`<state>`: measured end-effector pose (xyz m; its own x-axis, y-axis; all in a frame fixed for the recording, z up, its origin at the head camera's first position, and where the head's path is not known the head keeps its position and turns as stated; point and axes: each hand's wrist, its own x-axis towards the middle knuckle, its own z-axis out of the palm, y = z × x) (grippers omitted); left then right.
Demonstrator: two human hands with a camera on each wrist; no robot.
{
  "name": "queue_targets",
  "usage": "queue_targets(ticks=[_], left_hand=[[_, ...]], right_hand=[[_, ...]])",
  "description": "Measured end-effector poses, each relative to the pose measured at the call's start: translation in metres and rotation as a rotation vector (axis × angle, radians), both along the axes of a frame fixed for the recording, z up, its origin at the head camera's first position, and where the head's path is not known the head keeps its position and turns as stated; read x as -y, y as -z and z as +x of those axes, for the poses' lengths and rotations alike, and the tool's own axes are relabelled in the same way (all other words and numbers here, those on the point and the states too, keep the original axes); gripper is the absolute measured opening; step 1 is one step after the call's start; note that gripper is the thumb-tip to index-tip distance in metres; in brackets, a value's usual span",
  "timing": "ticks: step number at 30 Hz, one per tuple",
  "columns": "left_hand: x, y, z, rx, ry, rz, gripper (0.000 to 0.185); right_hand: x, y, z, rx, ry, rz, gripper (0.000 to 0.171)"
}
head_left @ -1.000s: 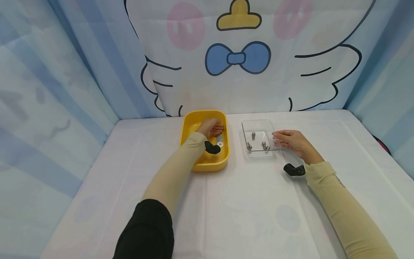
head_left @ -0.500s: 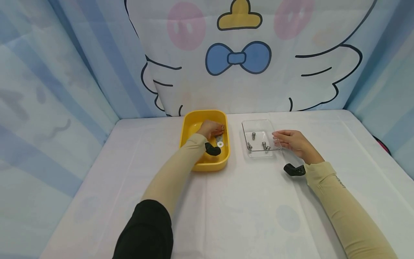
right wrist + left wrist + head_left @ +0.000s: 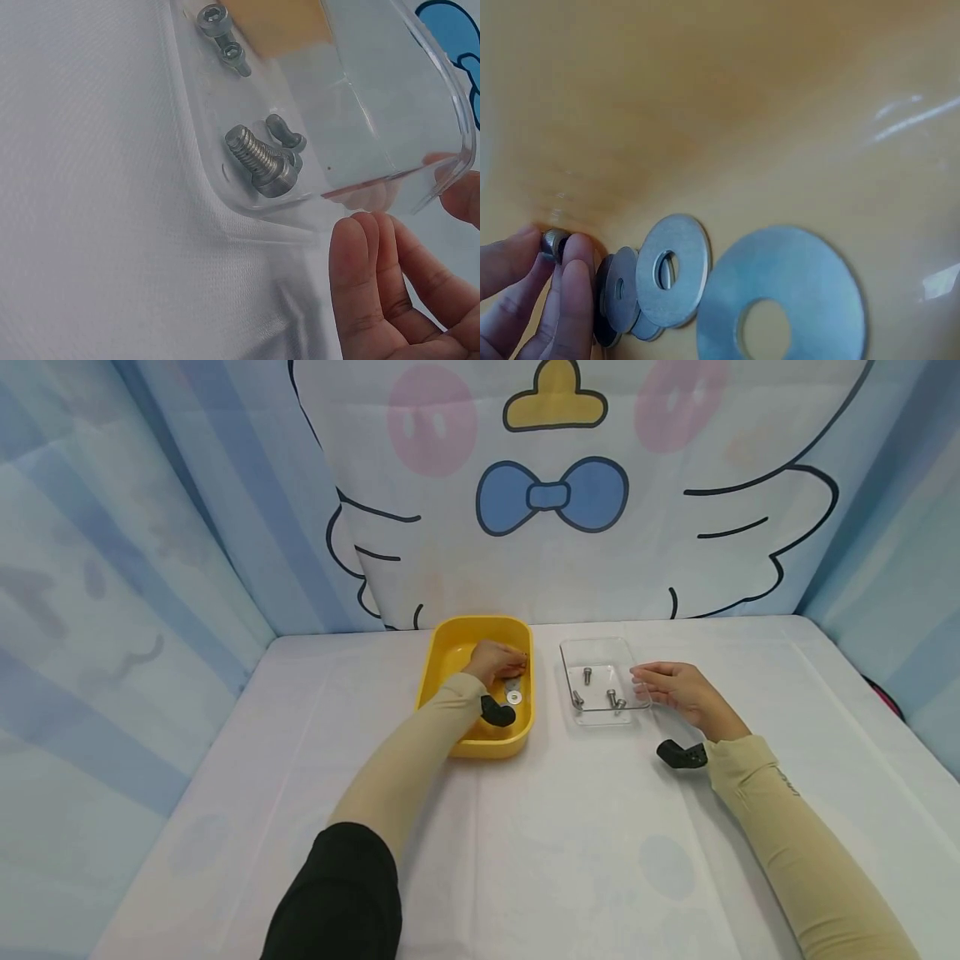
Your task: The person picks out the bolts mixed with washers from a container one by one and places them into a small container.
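Observation:
My left hand (image 3: 497, 662) is inside the yellow tray (image 3: 491, 749), near its right wall. In the left wrist view its fingertips pinch a small metal screw, the knurled head (image 3: 553, 243) showing between thumb and fingers. Flat metal washers lie beside those fingers: a large washer (image 3: 821, 289), a medium washer (image 3: 684, 296) and several smaller ones. My right hand (image 3: 678, 692) holds the right side of the clear plastic box (image 3: 600, 647) by its wall and rim. Inside that box lie several socket-head screws, among them a thick screw (image 3: 262, 163).
Both containers stand at the back of the table with a white cloth (image 3: 570, 843). Close behind them hangs a printed curtain (image 3: 555, 568). Black wrist cameras, one on the left sleeve (image 3: 498, 712) and one on the right sleeve (image 3: 681, 754), stick out near the hands.
My left hand has shifted slightly right and the yellow tray has slid a little right too. The screw in its fingers is now hidden in the head view. My right hand stays put.

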<state>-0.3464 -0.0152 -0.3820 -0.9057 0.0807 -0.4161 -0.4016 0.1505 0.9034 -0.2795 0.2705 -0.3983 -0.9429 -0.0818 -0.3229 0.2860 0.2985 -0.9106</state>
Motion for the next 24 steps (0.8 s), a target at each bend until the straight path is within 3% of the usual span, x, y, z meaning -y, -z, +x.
queue_targets(ticks=[6, 13, 24], left_hand=[[0.002, 0.019, -0.015, -0.020, 0.045, 0.007, 0.027], [0.002, 0.020, -0.017, -0.013, 0.071, -0.020, 0.028], [0.008, 0.017, -0.019, -0.026, 0.059, 0.039, 0.026]], right_hand=[[0.000, -0.001, 0.000, 0.001, 0.000, 0.015, 0.062], [0.001, -0.001, 0.000, 0.017, 0.024, -0.011, 0.064], [0.001, 0.000, -0.001, 0.018, 0.009, -0.035, 0.066]])
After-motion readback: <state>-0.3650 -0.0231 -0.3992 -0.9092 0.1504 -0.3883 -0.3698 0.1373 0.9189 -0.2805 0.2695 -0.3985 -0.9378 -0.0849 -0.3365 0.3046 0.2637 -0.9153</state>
